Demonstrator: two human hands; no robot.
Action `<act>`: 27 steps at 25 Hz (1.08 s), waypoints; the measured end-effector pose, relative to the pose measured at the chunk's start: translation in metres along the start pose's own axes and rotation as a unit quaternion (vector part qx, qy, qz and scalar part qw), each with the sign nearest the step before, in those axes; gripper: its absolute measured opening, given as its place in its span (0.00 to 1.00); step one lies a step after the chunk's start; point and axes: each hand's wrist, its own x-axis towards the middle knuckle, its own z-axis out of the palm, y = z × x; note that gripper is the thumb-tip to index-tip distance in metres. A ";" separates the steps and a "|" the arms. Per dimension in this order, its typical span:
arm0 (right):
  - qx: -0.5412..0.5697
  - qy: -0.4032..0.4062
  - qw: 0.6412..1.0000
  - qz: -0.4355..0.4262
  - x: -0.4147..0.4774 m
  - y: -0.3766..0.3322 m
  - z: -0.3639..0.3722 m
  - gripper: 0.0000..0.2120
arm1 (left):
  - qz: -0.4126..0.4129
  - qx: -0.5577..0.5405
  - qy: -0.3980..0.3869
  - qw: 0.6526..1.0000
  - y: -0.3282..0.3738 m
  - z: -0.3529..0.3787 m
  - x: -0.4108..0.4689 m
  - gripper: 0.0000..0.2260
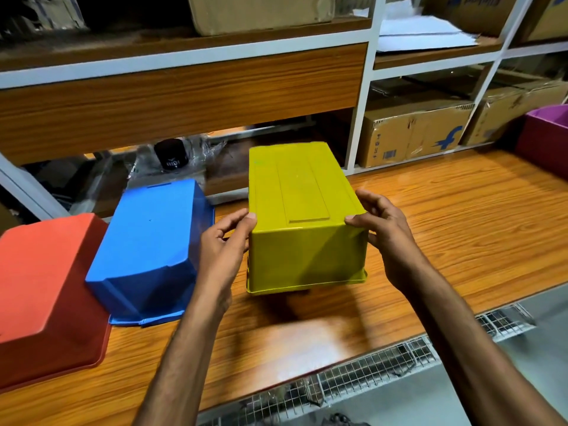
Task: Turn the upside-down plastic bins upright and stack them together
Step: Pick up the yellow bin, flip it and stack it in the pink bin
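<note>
The yellow bin (pixel 302 216) sits upside down at the centre of the bench (pixel 461 216), its near rim apparently raised just clear of the surface, judging by the shadow beneath it. To its left lie two more inverted bins: the red bin (pixel 46 290) at the near left edge, and the blue bin (pixel 150 247) between the red and yellow ones, its near corner resting against the red bin. A purple bin (pixel 544 136) stands upright at the far right of the bench, well apart from the others.

The left hand (pixel 222 244) grips the left near corner of the yellow bin, thumb on the base and fingers down the side wall. The right hand (pixel 384 229) grips the right near corner in the same manner. Both hands are closed on the bin.

Step in hand: lifting the yellow bin for inversion. The next move calls for rotating it until the opening faces upward, then carrying it right toward the purple bin, the likely stacking base.
</note>
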 end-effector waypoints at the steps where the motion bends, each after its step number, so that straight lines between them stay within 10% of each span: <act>1: -0.003 -0.004 1.000 -0.016 0.000 0.001 -0.003 0.34 | 0.017 0.002 0.001 1.000 0.000 -0.003 0.000 0.13; 7: -0.050 -0.090 0.992 -0.070 0.003 -0.007 -0.001 0.46 | 0.070 0.000 -0.041 0.997 0.009 -0.009 0.007 0.26; 12: -0.106 -0.103 0.979 -0.140 0.005 -0.001 -0.001 0.49 | -0.011 -0.098 -0.032 0.995 0.005 -0.019 0.012 0.14; 16: -0.053 -0.095 0.984 -0.141 0.010 -0.004 0.000 0.40 | -0.034 -0.085 -0.038 0.995 0.012 -0.024 0.019 0.34; 20: 0.067 -0.068 0.992 -0.078 0.016 -0.010 0.004 0.23 | -0.013 -0.085 -0.041 0.995 0.014 -0.020 0.020 0.30; 27: 0.095 0.003 0.994 -0.052 0.024 -0.026 0.008 0.25 | -0.007 -0.101 -0.024 0.995 0.012 -0.018 0.032 0.23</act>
